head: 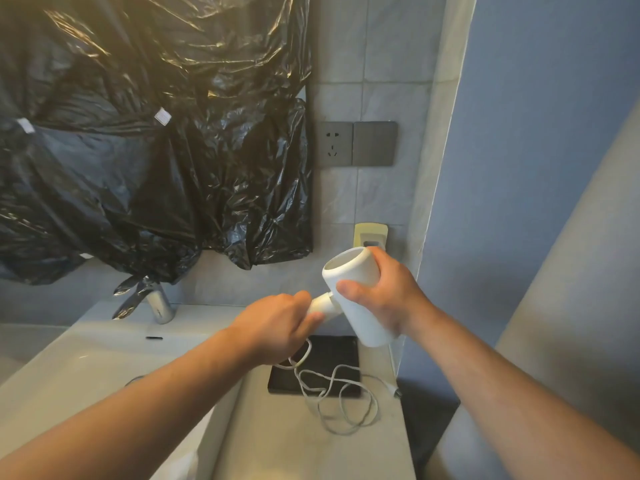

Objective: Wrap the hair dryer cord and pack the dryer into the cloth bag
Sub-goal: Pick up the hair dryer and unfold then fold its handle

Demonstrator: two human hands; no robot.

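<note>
room: bathroom corner, grey tiles (pixel 381 64) behind the counter (pixel 277 445), blue wall (pixel 536 168) going up off the counter's right edge

sink (pixel 69 368): white basin sunk into the counter's left part, with a little dark slot (pixel 154 337) in its back wall

tap (pixel 161 306): chrome, at the counter's back edge, with a scrap of black plastic hanging on it

black square (pixel 336 351): flat dark thing lying on the counter toward its back right. honestly can't tell if it's cloth or something else

hair dryer (pixel 363 323): white, held up in the air above the counter's back right, right over the black square, open end tipped up toward the tiles

right hand (pixel 391 292): fingers and thumb curled round the dryer's barrel, thumb on the near side

left hand (pixel 277 323): fingers closed round the handle (pixel 323 303), and the cord drops out from under the fist

cord (pixel 346 432): white, in loose messy loops on the counter, some of them lying across the black square. the plug (pixel 394 392) sits at the counter's right edge

wall above the counter: big crinkly black plastic sheet (pixel 156 150) over the sink side. next to it a dark grey socket (pixel 335 143) and a blank plate (pixel 374 143). lower down there's a yellowish bracket (pixel 370 233)
</note>
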